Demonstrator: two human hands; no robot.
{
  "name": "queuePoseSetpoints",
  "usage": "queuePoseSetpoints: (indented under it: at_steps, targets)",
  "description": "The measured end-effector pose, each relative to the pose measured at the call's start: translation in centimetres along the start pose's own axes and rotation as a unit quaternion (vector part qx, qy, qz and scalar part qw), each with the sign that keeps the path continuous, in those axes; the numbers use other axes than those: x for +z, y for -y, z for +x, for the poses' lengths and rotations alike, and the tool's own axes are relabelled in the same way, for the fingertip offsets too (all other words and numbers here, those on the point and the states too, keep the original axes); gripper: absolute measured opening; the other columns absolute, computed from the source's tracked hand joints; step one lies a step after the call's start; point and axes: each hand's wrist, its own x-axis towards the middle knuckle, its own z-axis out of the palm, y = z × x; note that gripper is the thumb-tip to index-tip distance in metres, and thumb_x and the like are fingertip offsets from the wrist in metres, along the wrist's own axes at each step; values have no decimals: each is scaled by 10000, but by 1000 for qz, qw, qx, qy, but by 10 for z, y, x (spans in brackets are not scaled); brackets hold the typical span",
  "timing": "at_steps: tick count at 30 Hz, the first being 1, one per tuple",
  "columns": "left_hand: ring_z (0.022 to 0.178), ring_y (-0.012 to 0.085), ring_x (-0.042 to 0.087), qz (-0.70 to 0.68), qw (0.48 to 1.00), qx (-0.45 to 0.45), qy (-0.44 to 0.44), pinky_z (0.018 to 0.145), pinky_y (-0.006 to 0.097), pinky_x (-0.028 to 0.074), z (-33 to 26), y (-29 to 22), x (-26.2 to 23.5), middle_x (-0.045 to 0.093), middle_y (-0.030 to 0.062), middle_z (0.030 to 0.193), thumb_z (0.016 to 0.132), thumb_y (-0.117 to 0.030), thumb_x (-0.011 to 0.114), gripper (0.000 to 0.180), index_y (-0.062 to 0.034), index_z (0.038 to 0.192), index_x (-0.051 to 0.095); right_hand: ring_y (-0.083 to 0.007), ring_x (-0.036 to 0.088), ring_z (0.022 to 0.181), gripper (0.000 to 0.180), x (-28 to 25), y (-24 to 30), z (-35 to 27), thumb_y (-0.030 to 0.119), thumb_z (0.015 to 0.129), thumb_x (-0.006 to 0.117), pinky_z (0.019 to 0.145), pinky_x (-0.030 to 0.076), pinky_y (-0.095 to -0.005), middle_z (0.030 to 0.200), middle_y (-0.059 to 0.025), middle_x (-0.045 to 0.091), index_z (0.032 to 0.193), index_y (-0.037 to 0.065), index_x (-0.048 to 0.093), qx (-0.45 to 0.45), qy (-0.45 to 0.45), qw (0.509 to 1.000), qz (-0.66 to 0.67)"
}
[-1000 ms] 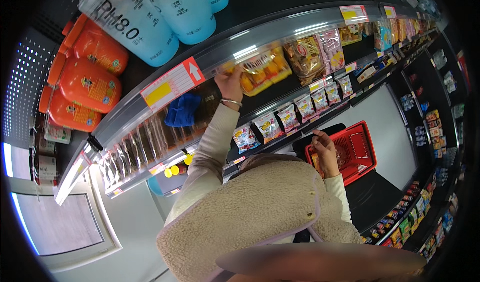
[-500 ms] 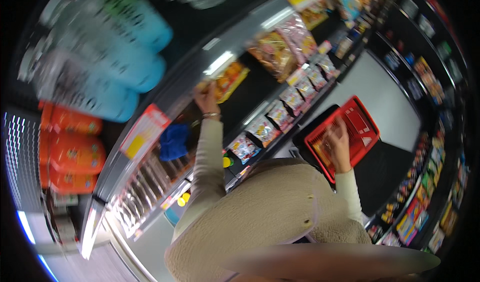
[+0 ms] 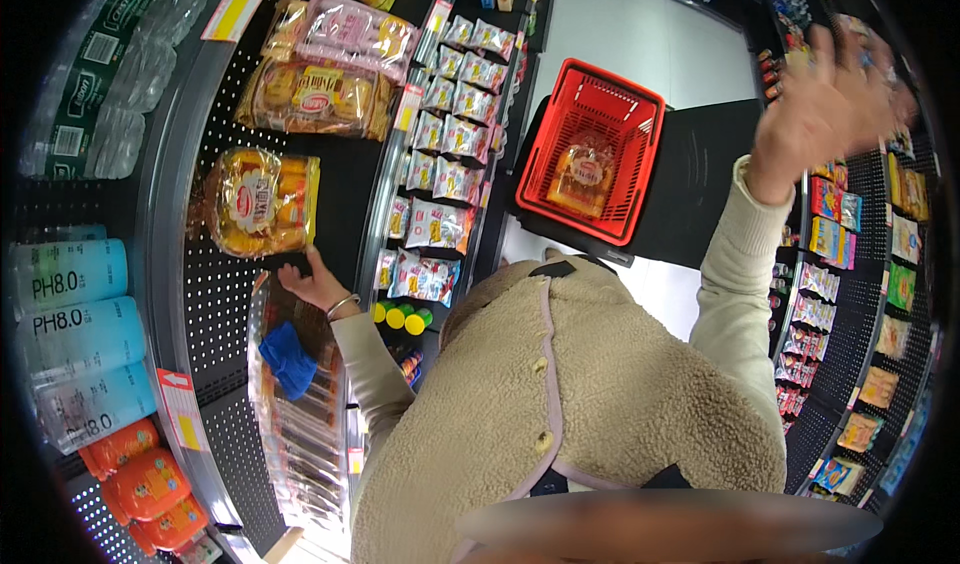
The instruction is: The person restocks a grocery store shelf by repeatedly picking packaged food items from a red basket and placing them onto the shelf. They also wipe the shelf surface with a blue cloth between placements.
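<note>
My left hand (image 3: 315, 282) is at the shelf on the left, fingers apart and empty. Its raised fingertip is at the near corner of a clear bag of bread rolls (image 3: 262, 202); whether it touches cannot be told. Held up at the right, my right hand (image 3: 825, 114) has its fingers spread, somewhat blurred, with nothing in it. A red shopping basket (image 3: 648, 154) stands between my hands, beyond my body. Inside it lies a similar bag of bread (image 3: 582, 179).
More bagged bread (image 3: 320, 94) lies farther along the shelf. Small snack packets (image 3: 440, 226) fill a lower tier. A blue bundle (image 3: 288, 359) rests on clear-covered bins. Bottles with blue labels (image 3: 85, 289) and orange jugs (image 3: 147, 484) stand at the left. Snack shelves (image 3: 885, 334) line the right.
The view has swung round. My right hand has gone from above the basket to raised at the right. My left hand now sits at the bread bag's near corner.
</note>
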Motion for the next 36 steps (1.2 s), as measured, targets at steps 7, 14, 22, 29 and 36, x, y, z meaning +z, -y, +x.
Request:
queuePoseSetpoints:
  at_steps: [7,14,22,29,36]
  targets:
    - [1371,456,374,320,926,140,141,1174,495,280,-44,-35,-12,433,345,1416,791,-581,728,1005,162,1378,391,-362,497,1325,834,16,-97,-213,230,886,739,1018,484,-419,1522,-265,354,1535,22,258,528,193,823,79]
    - [1496,418,149,393,892,52,219,1210,512,135,-51,-50,-14,184,291,1595,833,-710,583,1074,47,1519,251,-279,492,1320,673,12,-120,-408,136,918,658,1086,389,-355,1470,-183,462,1492,-25,344,689,290,659,86]
    - [1506,401,109,461,839,59,283,1226,474,115,-51,-64,-21,154,300,1596,692,-663,749,1229,42,1535,198,-158,572,675,430,0,-133,-529,215,894,660,568,429,-323,900,-34,625,1264,18,561,836,309,444,92]
    - [1471,432,202,495,801,146,304,1207,504,203,-38,-36,-27,222,320,1561,712,-666,737,1199,73,1513,237,-211,647,723,292,-12,-139,-654,208,769,740,674,496,-382,808,-121,700,916,-44,722,831,382,392,-104]
    - [1474,446,172,445,819,178,315,1198,546,180,-32,-24,-39,166,299,1585,724,-725,690,1225,15,1549,168,-272,671,902,673,0,-136,-729,303,746,857,796,514,-398,1016,-178,700,1206,-98,572,817,355,384,-243]
